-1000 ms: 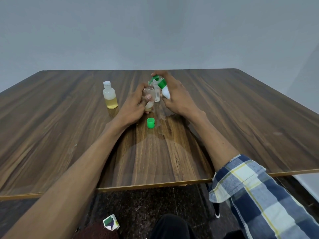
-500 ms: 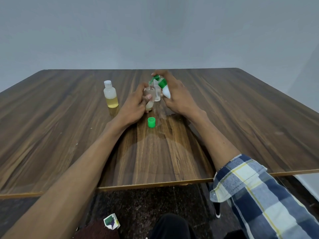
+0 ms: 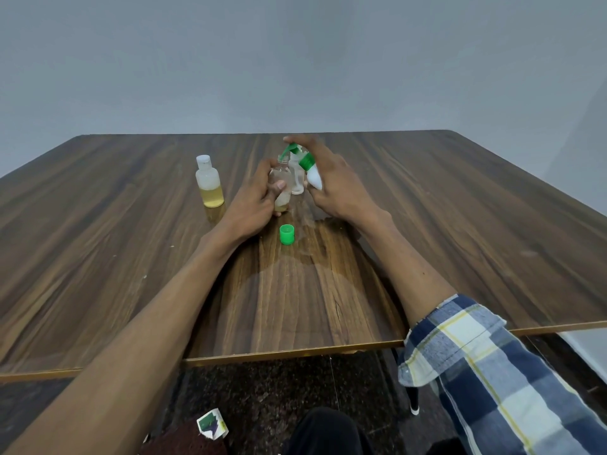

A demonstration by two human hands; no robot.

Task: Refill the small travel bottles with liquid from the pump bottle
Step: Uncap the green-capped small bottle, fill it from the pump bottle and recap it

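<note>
My left hand (image 3: 254,200) grips a small clear travel bottle (image 3: 281,183), uncapped and upright on the wooden table (image 3: 460,224), with a little yellowish liquid at its bottom. My right hand (image 3: 335,182) holds the white pump bottle (image 3: 313,175) tilted, its green pump head (image 3: 294,149) with the nozzle over the small bottle's mouth and a finger on top of the pump. A second clear travel bottle (image 3: 298,178) stands just behind, between the hands. A loose green cap (image 3: 286,234) lies on the table in front of the hands.
A capped travel bottle (image 3: 209,182), about half full of yellow liquid, stands left of my left hand. A wet patch (image 3: 305,221) glistens on the table near the green cap. Below the table's near edge, a small printed packet (image 3: 212,423) lies on the dark floor.
Almost nothing has changed: both hands keep their hold on the bottles in the same place, with only slight shifts.
</note>
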